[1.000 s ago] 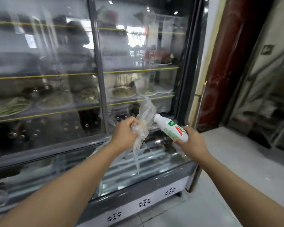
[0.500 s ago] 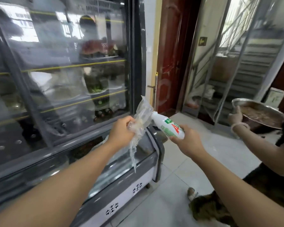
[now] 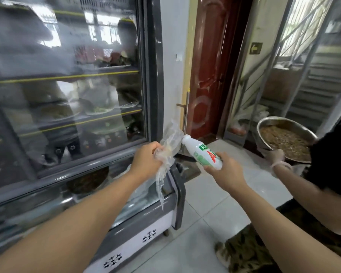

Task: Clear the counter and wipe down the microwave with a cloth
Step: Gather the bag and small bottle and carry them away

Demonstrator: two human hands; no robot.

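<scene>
glass display fridge [image 3: 71, 95] left | red door [image 3: 209, 66] behind | another person's metal basin [image 3: 283, 138] right

The bottle [image 3: 202, 154] is white with a green label and large red letters. The plastic bag [image 3: 168, 146] is clear and colourless, faintly yellowed at its crumpled middle. The display fridge [image 3: 155, 75] has a dark grey frame, yellow strips along its shelf edges, and a white base panel printed with black snowflake marks. The door [image 3: 209, 66] is glossy dark red beside a yellow-cream jamb. The floor tiles [image 3: 201, 203] are pale grey-white. The metal basin [image 3: 264, 125] is silver, its contents brown-green. A green sign [image 3: 255, 48] bears a yellow arrow
</scene>
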